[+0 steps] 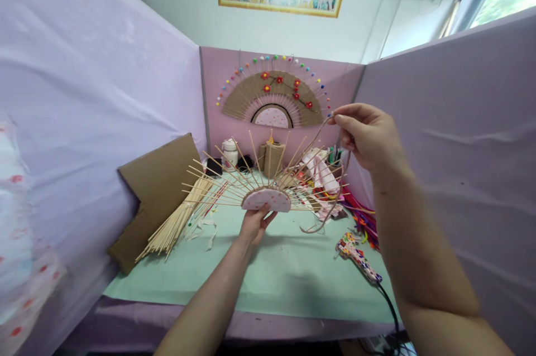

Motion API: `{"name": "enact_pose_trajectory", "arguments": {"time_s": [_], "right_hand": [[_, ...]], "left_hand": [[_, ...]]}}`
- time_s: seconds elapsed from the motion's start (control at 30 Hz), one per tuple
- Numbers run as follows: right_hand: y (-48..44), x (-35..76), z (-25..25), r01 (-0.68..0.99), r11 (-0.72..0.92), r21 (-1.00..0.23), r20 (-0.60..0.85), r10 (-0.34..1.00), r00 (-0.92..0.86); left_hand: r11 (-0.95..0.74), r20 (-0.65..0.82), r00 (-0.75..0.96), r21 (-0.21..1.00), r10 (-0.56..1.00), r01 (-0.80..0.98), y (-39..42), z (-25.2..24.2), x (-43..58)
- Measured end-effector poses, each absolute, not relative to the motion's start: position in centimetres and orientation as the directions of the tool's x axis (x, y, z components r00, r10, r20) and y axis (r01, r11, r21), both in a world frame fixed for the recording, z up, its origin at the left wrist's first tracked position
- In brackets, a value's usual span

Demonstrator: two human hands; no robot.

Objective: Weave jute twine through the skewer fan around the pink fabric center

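Note:
A half-round base (266,200) covered in dotted pale fabric has thin wooden sticks fanning out from its curved edge. My left hand (255,224) grips it at the bottom, thumb in front, above the table. Up and to the right, my right hand (362,130) pinches a brown cord (347,169) between thumb and fingertips. One part of the cord slants down toward the sticks; another hangs in a loop, its end curling right of the base. Whether the cord is fixed to the fan is unclear.
Bundled sticks (173,219) lie beside cardboard (161,177) on the left of the green table (272,283). A patterned glue gun (358,257) with a black cable lies right. Twine rolls (274,159), a white bottle (230,154) and fabric scraps stand behind. A finished fan (274,94) hangs on the partition.

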State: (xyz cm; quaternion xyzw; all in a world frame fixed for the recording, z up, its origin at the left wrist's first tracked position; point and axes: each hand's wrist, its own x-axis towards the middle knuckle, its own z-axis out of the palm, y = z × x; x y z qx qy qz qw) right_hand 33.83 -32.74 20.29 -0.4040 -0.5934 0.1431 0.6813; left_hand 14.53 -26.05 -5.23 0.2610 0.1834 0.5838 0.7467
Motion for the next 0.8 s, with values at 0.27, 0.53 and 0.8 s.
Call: {"name": "enact_pose_trajectory", "arguments": {"time_s": [0.27, 0.53, 0.8], "right_hand": [[-31.2, 33.1, 21.2, 0.246, 0.637, -0.73, 0.682, 0.7, 0.213], [-31.2, 32.5, 21.3, 0.294, 0.63, -0.718, 0.69, 0.698, 0.191], [-33.7, 31.4, 20.6, 0.32, 0.656, -0.683, 0.722, 0.672, 0.163]], "left_hand": [[0.214, 0.007, 0.279, 0.625, 0.96, -0.751, -26.2, -5.1, 14.6], [0.225, -0.005, 0.29, 0.647, 0.957, -0.729, -26.3, -4.9, 14.6], [0.218, -0.007, 0.284, 0.659, 0.959, -0.72, -26.2, -5.1, 14.7]]}}
